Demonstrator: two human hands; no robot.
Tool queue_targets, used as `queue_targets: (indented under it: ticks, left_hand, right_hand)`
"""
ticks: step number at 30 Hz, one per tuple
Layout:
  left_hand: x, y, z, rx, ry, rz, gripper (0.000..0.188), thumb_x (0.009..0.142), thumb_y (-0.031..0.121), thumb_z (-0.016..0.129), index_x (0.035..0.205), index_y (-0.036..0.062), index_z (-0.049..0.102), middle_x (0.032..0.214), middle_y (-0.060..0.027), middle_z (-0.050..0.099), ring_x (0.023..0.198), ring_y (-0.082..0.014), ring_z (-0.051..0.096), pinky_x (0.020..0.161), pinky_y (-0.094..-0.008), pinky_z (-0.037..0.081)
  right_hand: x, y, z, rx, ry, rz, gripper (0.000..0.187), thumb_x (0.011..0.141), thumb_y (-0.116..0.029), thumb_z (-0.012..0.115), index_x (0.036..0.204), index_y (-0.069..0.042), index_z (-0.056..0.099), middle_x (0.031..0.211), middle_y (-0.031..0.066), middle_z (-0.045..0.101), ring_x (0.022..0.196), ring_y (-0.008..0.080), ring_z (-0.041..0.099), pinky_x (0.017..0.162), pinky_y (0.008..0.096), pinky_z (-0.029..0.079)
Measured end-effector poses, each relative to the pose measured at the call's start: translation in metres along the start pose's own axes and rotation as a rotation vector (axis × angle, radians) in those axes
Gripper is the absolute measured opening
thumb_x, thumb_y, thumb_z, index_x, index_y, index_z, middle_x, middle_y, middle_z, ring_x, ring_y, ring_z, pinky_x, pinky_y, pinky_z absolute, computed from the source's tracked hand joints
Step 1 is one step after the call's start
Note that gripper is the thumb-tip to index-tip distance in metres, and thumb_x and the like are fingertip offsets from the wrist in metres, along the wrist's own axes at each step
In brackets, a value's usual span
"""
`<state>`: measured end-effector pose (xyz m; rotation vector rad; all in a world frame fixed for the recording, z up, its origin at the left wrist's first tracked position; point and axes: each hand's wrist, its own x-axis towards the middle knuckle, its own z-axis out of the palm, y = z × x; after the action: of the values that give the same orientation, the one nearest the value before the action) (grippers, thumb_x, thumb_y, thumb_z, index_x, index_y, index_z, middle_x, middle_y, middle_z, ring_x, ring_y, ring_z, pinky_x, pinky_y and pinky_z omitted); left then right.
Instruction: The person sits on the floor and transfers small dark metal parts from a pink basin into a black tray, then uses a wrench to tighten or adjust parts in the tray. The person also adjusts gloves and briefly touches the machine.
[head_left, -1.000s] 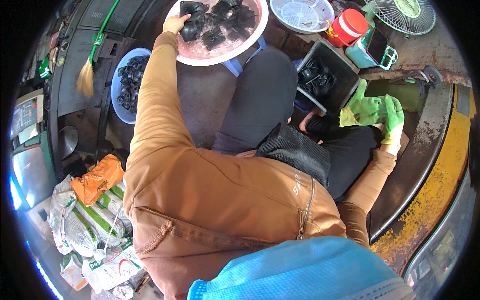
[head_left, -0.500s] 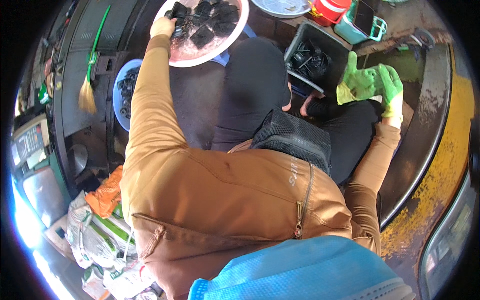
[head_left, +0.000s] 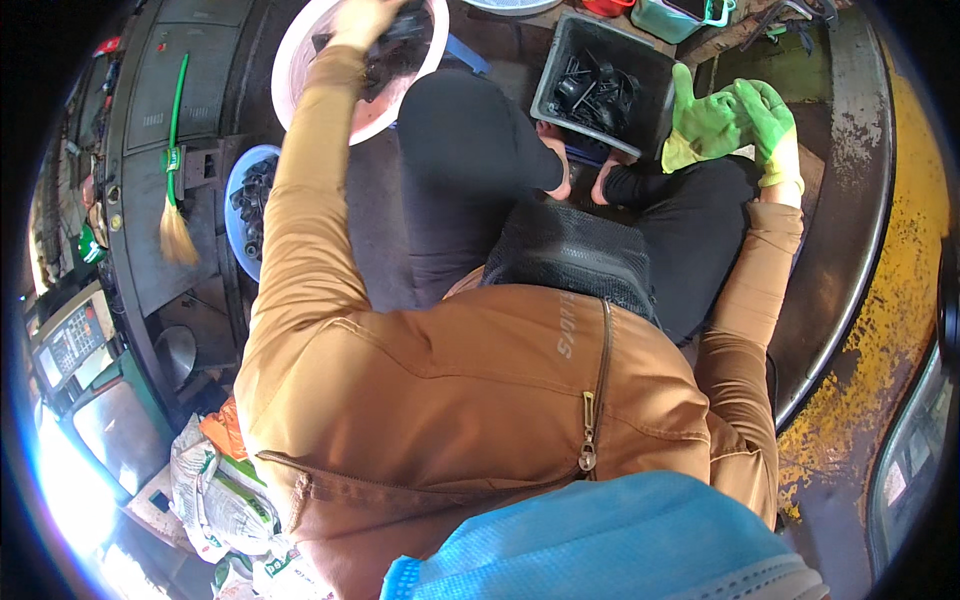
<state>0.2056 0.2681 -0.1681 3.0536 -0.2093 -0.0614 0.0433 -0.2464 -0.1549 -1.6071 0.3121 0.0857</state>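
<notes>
My bare left hand [head_left: 362, 22] reaches over a pale pink basin [head_left: 288, 75], at the picture's upper edge. Dark black parts [head_left: 405, 38] lie in the basin beside its fingers, which are blurred and partly cut off, so I cannot see whether they grip anything. On the right, my right hand [head_left: 772, 125] wears a green glove with a yellow cuff. Its fingers are closed on a second, loose green glove [head_left: 705, 125], which hangs beside a dark grey bin [head_left: 552, 70]. Several black plastic pieces [head_left: 595, 92] lie inside that bin.
A blue basin [head_left: 236, 215] of black parts stands left of my knee. Farther left, a green-handled brush [head_left: 176, 160] hangs against a grey cabinet [head_left: 150, 110]. A teal basket [head_left: 672, 22] is at the top right. A yellow worn metal edge [head_left: 880, 330] curves along the right.
My left hand has moved up and right across the pink basin, over the black parts. The view has shifted, and my right hand keeps hold of the loose glove.
</notes>
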Motion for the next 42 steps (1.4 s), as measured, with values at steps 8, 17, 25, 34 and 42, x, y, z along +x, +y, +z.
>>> queue_targets:
  ticks: [8,17,25,34,42]
  left_hand:
    - [0.003,0.254,0.133,-0.19,-0.428,0.42,0.052,0.081,0.052,0.056,0.099,0.0041,0.068,0.099,-0.0197,0.065,0.097,-0.0345,0.061,0.087,-0.043,0.046]
    - [-0.002,0.301,0.12,-0.235,-0.459,0.451,0.032,0.084,0.035,0.057,0.097,0.0075,0.069,0.1,-0.0158,0.066,0.097,-0.0328,0.062,0.083,-0.0428,0.049]
    - [0.018,0.064,0.035,-0.402,0.147,0.028,0.038,0.084,0.037,0.053,0.087,0.0032,0.069,0.08,-0.0194,0.066,0.077,-0.0348,0.065,0.068,-0.0448,0.051]
    - [-0.004,-0.094,0.167,-0.25,-0.221,-0.444,0.074,0.075,0.037,0.069,0.137,0.0094,0.04,0.131,-0.017,0.051,0.122,-0.0312,0.048,0.102,-0.0363,0.038]
    - [0.016,-0.087,0.205,-0.208,-0.252,-0.587,0.067,0.075,0.023,0.067,0.135,0.0084,0.04,0.141,-0.0188,0.034,0.124,-0.0341,0.045,0.102,-0.0383,0.04]
  right_hand:
    - [0.009,0.003,0.001,-0.131,-0.071,-0.022,0.028,0.084,-0.021,0.064,0.103,0.0,0.062,0.087,0.0034,0.063,0.077,0.0111,0.056,0.069,0.0244,0.045]
    - [-0.008,-0.014,0.007,-0.215,-0.023,0.048,0.03,0.086,-0.022,0.061,0.106,0.001,0.059,0.092,0.0057,0.062,0.08,0.013,0.058,0.07,0.0245,0.046]
    - [-0.007,-0.011,0.006,-0.063,-0.036,0.084,0.022,0.088,-0.019,0.06,0.101,-0.001,0.059,0.09,0.0036,0.062,0.078,0.01,0.057,0.067,0.023,0.046]
    - [0.01,-0.012,0.015,-0.128,-0.043,0.12,0.022,0.088,-0.018,0.061,0.103,-0.002,0.059,0.09,0.0027,0.062,0.077,0.0105,0.058,0.066,0.0226,0.046]
    - [0.017,-0.005,0.011,-0.081,-0.042,0.17,0.02,0.088,-0.017,0.061,0.101,-0.002,0.06,0.089,0.0019,0.062,0.077,0.0086,0.057,0.067,0.021,0.045]
